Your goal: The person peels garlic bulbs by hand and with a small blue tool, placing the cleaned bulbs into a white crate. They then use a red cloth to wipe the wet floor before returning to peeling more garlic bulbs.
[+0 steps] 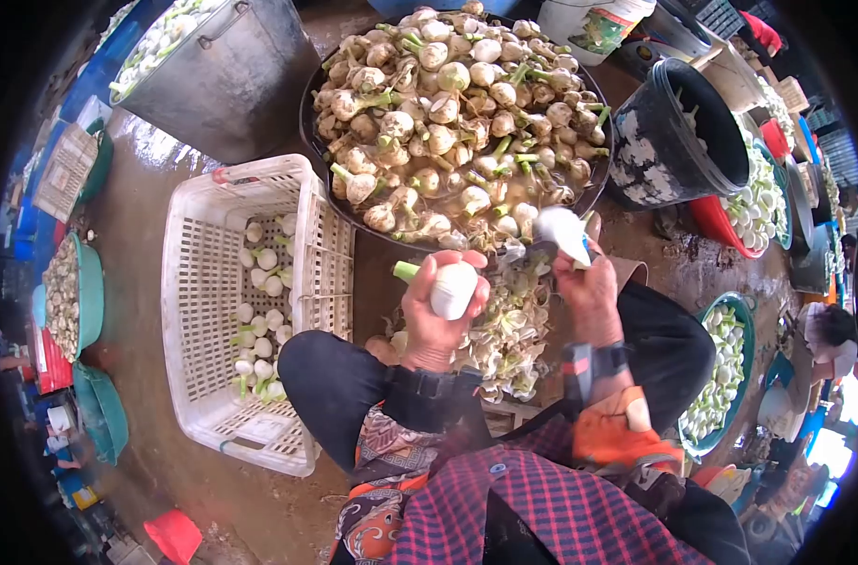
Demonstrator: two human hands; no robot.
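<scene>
My left hand (427,315) is wrapped round a clean white garlic bulb (454,289), whose short green stem points left. In my right hand (593,294) is a knife (562,233), its broad, bright blade blurred and raised beside the bulb without touching it. Just beyond both hands, a wide dark basin (308,122) is heaped with muddy, unpeeled garlic bulbs (448,122). Below and between my hands lies a pile of garlic peelings (504,344). Left of my knee, a white plastic crate (189,320) contains several peeled garlic bulbs (259,348) with green stems.
A large metal bin (236,85) stands behind the crate. At right is a dark bucket (673,141); a green tub (751,344) of peeled garlic sits beyond my right knee. Another person (829,330) sits far right. A red scoop-like piece (173,537) lies on the wet floor.
</scene>
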